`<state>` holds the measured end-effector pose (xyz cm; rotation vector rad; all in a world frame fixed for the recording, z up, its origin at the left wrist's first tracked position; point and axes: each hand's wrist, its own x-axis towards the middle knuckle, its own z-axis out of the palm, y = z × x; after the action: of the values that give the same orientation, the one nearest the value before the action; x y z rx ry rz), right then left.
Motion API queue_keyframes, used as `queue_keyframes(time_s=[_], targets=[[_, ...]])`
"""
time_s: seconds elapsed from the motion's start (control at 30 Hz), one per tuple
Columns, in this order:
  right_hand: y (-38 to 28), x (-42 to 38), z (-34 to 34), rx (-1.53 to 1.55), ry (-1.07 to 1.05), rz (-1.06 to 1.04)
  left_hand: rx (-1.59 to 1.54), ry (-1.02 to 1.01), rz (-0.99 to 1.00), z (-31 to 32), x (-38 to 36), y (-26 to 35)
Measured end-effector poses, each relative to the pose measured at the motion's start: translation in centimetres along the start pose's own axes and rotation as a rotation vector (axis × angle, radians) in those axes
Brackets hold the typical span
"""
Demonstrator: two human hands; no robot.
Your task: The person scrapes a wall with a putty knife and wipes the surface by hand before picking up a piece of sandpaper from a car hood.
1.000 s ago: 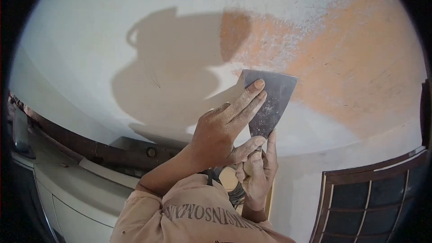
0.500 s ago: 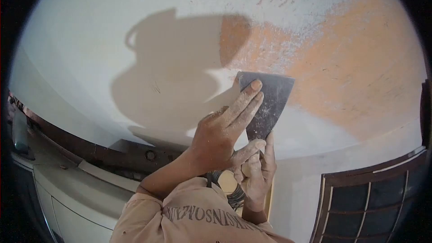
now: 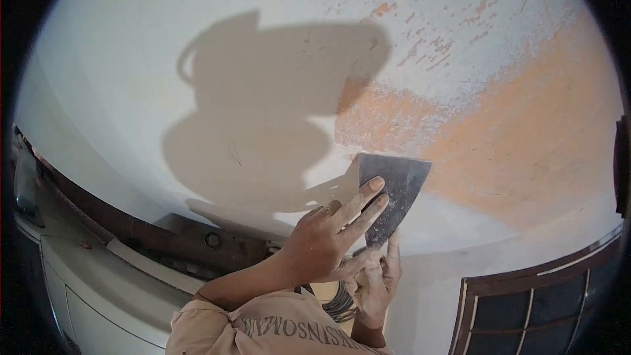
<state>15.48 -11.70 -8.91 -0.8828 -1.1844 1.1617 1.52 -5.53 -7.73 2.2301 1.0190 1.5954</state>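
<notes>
Both arms are raised up overhead. The left hand (image 3: 325,240) stretches two dusty fingers (image 3: 360,198) straight and upward, while the right hand (image 3: 378,283) below it is closed, its fingers curled.

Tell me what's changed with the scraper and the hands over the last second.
The scraper and both hands sit lower in view now, its blade edge below the orange patch rather than across it, though the camera tilted too. Nothing was let go: the left hand still presses two fingers on the blade, and the right hand still grips the handle below.
</notes>
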Motion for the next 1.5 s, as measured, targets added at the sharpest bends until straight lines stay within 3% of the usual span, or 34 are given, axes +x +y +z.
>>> queue_keyframes(time_s=[0.03, 0.17, 0.2, 0.27, 0.6, 0.7, 0.8, 1.5], targets=[[0.6, 0.2, -0.1, -0.119, 0.006, -0.018, 0.047, 0.002, -0.012, -0.3, -0.2, 0.0], [-0.2, -0.3, 1.2, 0.094, 0.036, 0.044, 0.232, -0.02, -0.046, -1.7, -0.8, 0.4], [0.1, -0.1, 0.9, 0.024, 0.031, 0.027, 0.271, -0.03, -0.061, -1.9, -0.8, 0.5], [0.8, -0.4, 0.3, -0.126, 0.038, 0.012, 0.267, -0.06, -0.09, -2.3, -0.5, 0.6], [-0.5, -0.1, 1.0, 0.002, 0.107, 0.102, 0.218, -0.263, -0.166, -3.4, 1.0, 1.6], [-0.5, -0.2, 1.6, 0.053, 0.094, 0.064, 0.215, -0.141, -0.085, -2.3, 0.3, 0.6], [-0.2, -0.2, 1.3, 0.018, 0.059, 0.064, 0.265, -0.164, -0.155, -2.9, 0.7, 0.8], [0.5, 0.2, 1.3, -0.175, 0.109, -0.029, 0.162, -0.113, -0.107, -1.6, 0.3, -0.1]])
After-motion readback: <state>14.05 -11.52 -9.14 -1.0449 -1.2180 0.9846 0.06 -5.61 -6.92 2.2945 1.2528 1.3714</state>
